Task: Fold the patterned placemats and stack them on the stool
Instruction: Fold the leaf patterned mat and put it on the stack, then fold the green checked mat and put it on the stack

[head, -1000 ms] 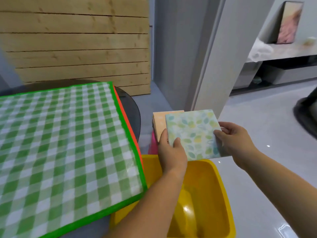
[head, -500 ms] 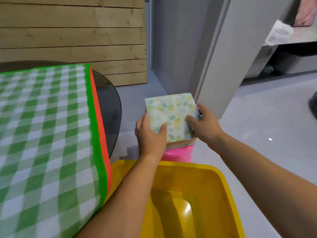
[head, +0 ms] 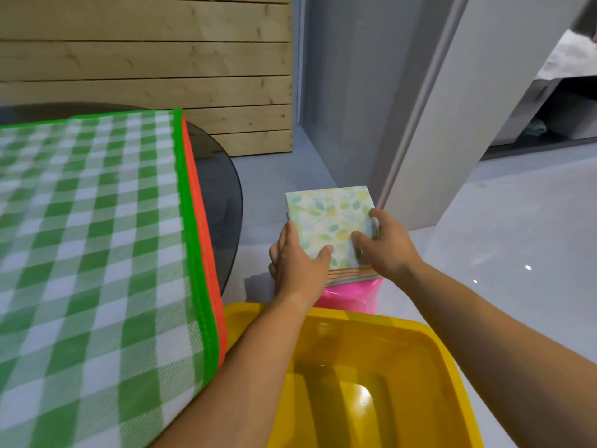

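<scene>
Beside the green checked cloth (head: 90,253) on the dark desk (head: 223,195), the grip of the left hand (head: 297,257) is closed on the left edge of the folded leaf-patterned placemat (head: 329,221), which is laid on the pile (head: 352,273) on the pink stool (head: 352,294), and its right edge is pinched by the grip of the right hand (head: 384,247).

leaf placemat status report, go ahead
Gripping leaf placemat: left hand, right hand. It lies on stack atop pink stool. Nearby yellow tub not blocking.

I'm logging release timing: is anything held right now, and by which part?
The leaf-print placemat, atop the stack: the left hand grips its near-left edge, thumb on top; the right hand grips its right edge.
</scene>
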The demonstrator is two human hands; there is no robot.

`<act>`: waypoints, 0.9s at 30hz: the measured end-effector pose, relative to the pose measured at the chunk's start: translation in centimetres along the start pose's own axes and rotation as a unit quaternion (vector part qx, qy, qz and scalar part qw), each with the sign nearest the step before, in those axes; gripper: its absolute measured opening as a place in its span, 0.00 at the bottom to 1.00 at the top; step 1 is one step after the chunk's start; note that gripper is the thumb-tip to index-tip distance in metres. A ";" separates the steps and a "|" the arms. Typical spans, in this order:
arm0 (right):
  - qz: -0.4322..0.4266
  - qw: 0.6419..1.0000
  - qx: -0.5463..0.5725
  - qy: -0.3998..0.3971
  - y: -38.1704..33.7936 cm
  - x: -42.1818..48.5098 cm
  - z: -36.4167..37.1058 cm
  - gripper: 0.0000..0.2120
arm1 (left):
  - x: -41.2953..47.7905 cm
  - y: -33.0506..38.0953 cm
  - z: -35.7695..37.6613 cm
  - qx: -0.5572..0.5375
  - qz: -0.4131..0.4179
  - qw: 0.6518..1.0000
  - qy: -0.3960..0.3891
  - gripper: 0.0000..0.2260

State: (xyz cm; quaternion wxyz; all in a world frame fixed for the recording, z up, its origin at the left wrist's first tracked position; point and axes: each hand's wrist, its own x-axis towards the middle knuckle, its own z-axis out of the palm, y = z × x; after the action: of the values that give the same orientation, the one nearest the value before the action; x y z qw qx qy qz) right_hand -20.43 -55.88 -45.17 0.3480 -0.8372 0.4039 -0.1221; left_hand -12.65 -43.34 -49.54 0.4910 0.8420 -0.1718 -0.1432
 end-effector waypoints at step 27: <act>-0.109 0.987 0.086 0.076 -9.4 -14.3 -9.4 0.19 | -11.5 13.3 -13.5 -0.266 -0.008 0.964 -0.012 0.22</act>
State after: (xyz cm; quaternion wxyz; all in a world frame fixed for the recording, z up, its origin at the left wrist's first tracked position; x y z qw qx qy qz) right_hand -28.63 -45.52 -30.79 0.3719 -0.8312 0.3238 -0.2570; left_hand -19.50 -34.04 -30.62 0.6941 0.6804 -0.1263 -0.1983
